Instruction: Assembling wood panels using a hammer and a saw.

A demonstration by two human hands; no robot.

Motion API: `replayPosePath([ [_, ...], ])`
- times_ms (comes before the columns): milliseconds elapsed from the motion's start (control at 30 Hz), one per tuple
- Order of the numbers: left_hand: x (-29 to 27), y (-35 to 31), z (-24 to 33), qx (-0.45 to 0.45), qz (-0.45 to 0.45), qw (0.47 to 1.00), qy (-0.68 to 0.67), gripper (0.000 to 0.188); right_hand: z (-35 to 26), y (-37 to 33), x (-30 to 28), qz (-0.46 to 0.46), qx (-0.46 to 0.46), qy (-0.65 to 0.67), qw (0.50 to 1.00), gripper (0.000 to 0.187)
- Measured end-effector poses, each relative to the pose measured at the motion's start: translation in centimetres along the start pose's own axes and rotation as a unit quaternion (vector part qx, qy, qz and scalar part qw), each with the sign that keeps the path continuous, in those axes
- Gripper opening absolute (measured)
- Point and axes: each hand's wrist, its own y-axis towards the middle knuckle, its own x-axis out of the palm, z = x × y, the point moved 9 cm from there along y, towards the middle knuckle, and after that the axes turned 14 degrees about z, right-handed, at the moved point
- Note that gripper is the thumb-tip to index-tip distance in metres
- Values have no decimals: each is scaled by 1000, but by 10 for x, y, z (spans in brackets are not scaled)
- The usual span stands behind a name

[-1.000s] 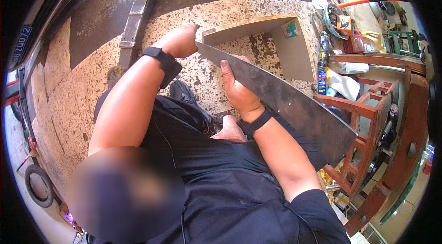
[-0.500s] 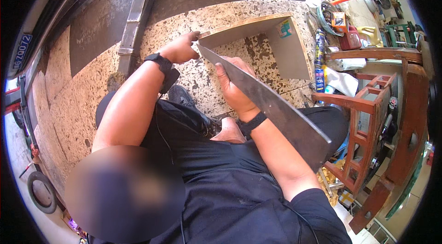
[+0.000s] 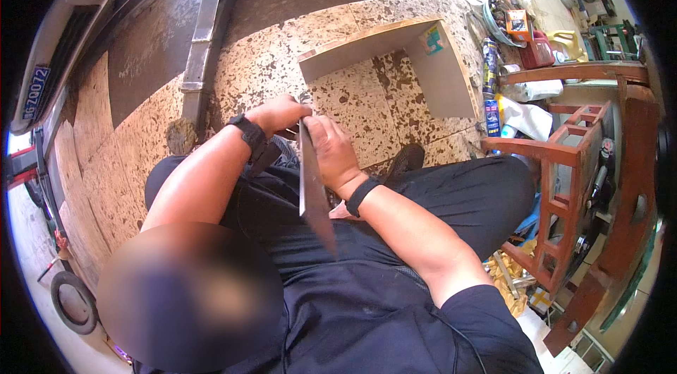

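A dark flat board stands nearly on edge above my lap, its narrow pale edge facing me. My right hand grips its far part from the right side, the fingers near the top end. At that same end my left hand is closed, its fingertips at the board's tip and close to the right hand's fingers. What lies under the left fingers is partly hidden. Beyond both hands, an angled grey panel with wooden edges and a small green label stands on the speckled floor, apart from the hands.
A metal beam lies at the left, beside a vehicle's bumper. Spray cans, a red jug and a yellow jug stand at the right. Nearer on that side is a reddish wooden frame.
The dark board has swung from the right toward my lap and now shows edge-on. My left hand has left the angled panel's corner and moved nearer to me.
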Motion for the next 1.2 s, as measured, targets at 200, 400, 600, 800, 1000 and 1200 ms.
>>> replayPosePath([
  [200,2,7,-15,-21,96,991,-88,33,6,-14,-2,-55,64,46,995,48],
  [400,9,16,2,104,177,979,-5,25,48,-49,-20,-304,464,268,788,47],
  [600,33,44,-7,3,228,966,-118,17,52,-59,-71,-422,477,203,744,56],
  [800,36,63,-12,18,294,955,28,22,77,-79,-50,-378,435,28,817,87],
  [1000,7,54,2,14,290,953,82,53,77,-106,-42,-308,530,173,771,80],
  [1200,-64,47,57,101,418,874,228,72,82,-107,-42,-318,544,192,753,85],
])
